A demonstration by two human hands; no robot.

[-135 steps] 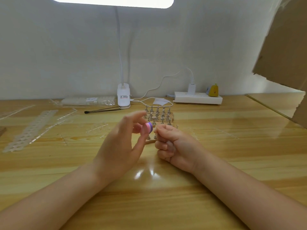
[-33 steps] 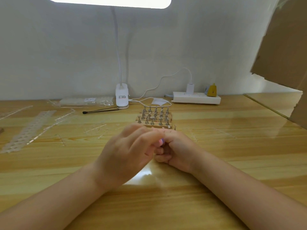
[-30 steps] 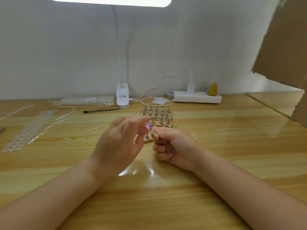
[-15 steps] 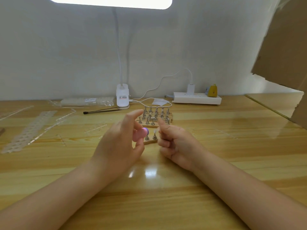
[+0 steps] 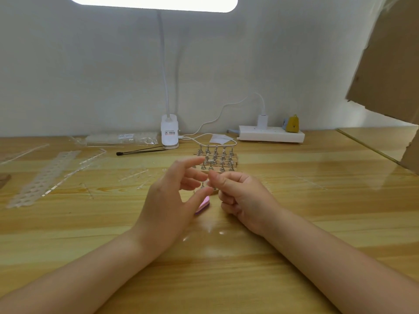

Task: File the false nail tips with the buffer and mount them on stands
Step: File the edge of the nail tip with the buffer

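The pink buffer (image 5: 202, 207) is seen lying on the table (image 5: 294, 223), partly hidden under the thumb of the left hand (image 5: 169, 201); only its right end shows, and its long axis appears to run from near left to far right. No grasp on it can be made out: the left fingers are spread and loosely extended, with nothing visibly held between them. The right hand (image 5: 241, 196) is curled, its thumb and forefinger brought together as if a false nail tip were pinched there, but the tip itself is too small and clear to be confirmed. Just beyond both hands, the wooden rack of metal stands (image 5: 216, 160) is set, with two more stands seen between the hands near the fingertips. The coming move is judged to turn on this relation: the stands lie directly on the far side of the right hand's pinch, close by, so the right hand is the better placed for mounting, while the left hand, nearest the buffer, is free to steady a stand. At the far left of the table, strips of clear plastic tip frames (image 5: 43, 177) are laid out, and a lamp base (image 5: 169, 132) and a power strip (image 5: 271, 134) stand by the wall.
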